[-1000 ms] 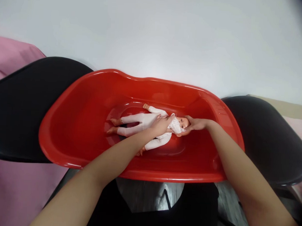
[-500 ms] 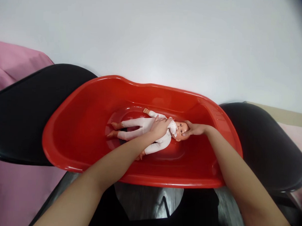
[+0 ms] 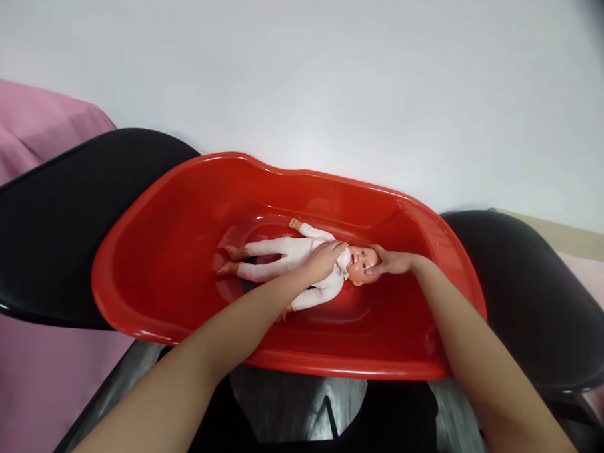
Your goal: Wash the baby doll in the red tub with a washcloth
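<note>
- Has a bare left hand (image 3: 323, 262) and a bare right hand (image 3: 394, 261).
- Continues in bare, smooth forearms (image 3: 245, 324), slim near the hands and fuller farther back.
- Wears black clothing (image 3: 398, 424) on the lower body (too dark to make out seams or folds).

Light: diffuse, moderate; source out of frame. Wall (image 3: 308, 80), beyond left hand (image 3: 326, 259): pale, brightest midway, dimmer at edges. Red tub (image 3: 165, 260), around right hand (image 3: 393, 262): gloss highlights on rim. Floor (image 3: 269, 407), nearer than the hands: smeared glare. Far upper right of right hand: dark corner. Wide-angle stretch at margins. Doll (image 3: 295, 250), beneath left hand: detail soft.
</note>
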Demonstrator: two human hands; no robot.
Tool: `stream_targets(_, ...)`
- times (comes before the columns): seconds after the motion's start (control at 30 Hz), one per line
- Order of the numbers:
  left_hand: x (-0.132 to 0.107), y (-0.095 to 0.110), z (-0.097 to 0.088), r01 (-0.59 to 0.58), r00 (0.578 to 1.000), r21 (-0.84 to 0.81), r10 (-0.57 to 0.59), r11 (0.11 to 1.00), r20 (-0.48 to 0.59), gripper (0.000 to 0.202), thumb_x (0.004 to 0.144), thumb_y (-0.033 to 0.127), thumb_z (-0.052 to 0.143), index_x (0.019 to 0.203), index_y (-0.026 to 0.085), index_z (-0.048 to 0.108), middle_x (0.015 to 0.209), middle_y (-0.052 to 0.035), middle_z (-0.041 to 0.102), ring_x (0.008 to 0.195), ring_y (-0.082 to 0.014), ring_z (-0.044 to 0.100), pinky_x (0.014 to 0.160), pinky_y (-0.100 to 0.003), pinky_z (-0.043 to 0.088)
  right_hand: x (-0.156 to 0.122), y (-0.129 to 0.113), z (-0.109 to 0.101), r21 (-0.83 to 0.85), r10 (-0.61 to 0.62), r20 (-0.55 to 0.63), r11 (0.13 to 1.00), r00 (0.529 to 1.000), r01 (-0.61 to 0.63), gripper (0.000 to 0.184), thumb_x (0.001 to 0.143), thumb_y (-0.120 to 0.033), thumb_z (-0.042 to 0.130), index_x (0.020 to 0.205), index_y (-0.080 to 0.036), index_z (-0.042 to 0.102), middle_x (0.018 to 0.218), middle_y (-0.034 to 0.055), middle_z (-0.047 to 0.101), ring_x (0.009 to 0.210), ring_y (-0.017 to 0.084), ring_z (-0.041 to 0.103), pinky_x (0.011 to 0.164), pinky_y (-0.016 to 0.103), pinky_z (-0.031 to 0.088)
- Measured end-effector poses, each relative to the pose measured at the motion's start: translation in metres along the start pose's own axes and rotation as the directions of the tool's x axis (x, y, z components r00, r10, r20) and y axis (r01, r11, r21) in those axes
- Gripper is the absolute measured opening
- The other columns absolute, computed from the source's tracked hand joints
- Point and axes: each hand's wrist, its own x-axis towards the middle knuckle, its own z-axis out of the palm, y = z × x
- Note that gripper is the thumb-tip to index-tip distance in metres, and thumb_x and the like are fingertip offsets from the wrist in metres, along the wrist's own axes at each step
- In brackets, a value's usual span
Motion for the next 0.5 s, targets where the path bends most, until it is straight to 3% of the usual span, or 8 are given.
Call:
stream_targets(0.13,0.002,-0.007,-0.001,0.057,0.998,0.017,-0.057,0.998,-0.008,0.058,0.103,0.015,0.04,0.156,0.034,0.055,0.157,0.0009,0.06,0.144,-0.0227,0.053,0.12,-0.036,0.039,-0.004,-0.006,0.0,0.072,-0.011,0.029,0.997,1.0,0.009,0.122,0.072,-0.074,0.08,0.171,-0.03,0.024,0.169,0.0089,0.047,0.155,0.037,0.046,0.127,0.047,0.042)
stream_targets(0.37,0.009,-0.033,0.004,0.134,0.99,0.044,-0.132,0.99,-0.049,0.054,0.103,0.012,0.04,0.15,0.026,0.059,0.151,-0.0048,0.065,0.141,-0.0223,0.057,0.124,-0.04,0.036,-0.006,-0.011,0.002,0.097,-0.026,0.009,0.995,1.0,0.025,0.117,0.07,-0.068,0.082,0.169,-0.034,0.029,0.165,0.006,0.053,0.151,0.037,0.051,0.123,0.047,0.048)
stream_targets(0.5,0.003,-0.051,0.003,0.216,0.972,0.061,-0.209,0.975,-0.105,0.05,0.105,0.011,0.038,0.15,0.016,0.059,0.151,-0.0103,0.065,0.138,-0.0237,0.057,0.122,-0.037,0.037,-0.006,-0.011,0.002,0.107,-0.006,0.008,0.994,1.0,0.005,0.116,0.07,-0.069,0.084,0.167,-0.034,0.031,0.165,0.0068,0.052,0.152,0.038,0.049,0.126,0.048,0.046)
